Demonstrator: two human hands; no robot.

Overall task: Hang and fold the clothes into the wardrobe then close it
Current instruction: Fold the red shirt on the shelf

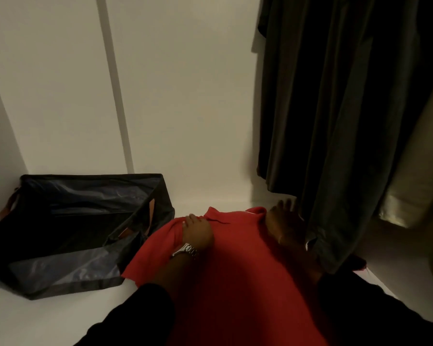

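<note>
One red polo shirt [235, 265] lies spread on the white wardrobe floor [48, 318], collar pointing toward the back wall [185, 96]. Two hands work on it. The left hand [198, 231] sits near the collar on the shirt's left shoulder, its fingers [191, 218] curled and gripping a fold of the red cloth; one silver wristwatch [186, 250] shows on that wrist, above a black sleeve [135, 318]. The right hand [283, 221] lies on the shirt's right shoulder in shadow, its fingers [285, 203] spread apart and fairly straight, pressing flat rather than gripping, with the fingertips reaching past the shirt's edge toward the back of the wardrobe.

One dark fabric storage bin [73, 233] stands open to the left of the shirt, just beside it, its near corner touching or nearly touching the shirt's left sleeve; brown tabs show on its rim, and its lining looks bluish. On the right hang dark garments [335, 108]; their folds run together in the dim light, so the count is unclear, though at least one dark green piece reaches down over the right forearm. One paler, beige garment [415, 176] hangs further right, beside the dark ones.
</note>
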